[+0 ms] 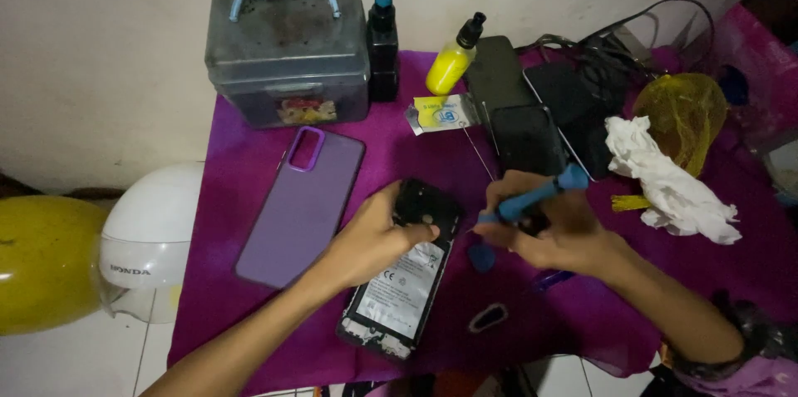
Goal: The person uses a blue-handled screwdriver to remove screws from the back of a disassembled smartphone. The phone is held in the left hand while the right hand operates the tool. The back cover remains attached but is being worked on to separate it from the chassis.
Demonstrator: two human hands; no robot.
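An opened black phone (401,289) lies back-up on the purple cloth (249,156), its battery and inner parts exposed. My left hand (370,239) presses down on the phone's upper half, thumb across its top. My right hand (544,226) grips a blue-handled screwdriver (532,197), its tip pointing at the phone's upper right edge. A purple phone back cover (301,206) lies flat to the left of the phone. A small blue pick (482,257) rests on the cloth just under my right hand.
A grey plastic box with a blue handle (287,48) stands at the back. Beside it are a dark bottle (383,39), a yellow bottle (450,64), black devices (515,114), crumpled white tissue (669,181) and a yellow bag (686,114). A white helmet (150,239) sits left.
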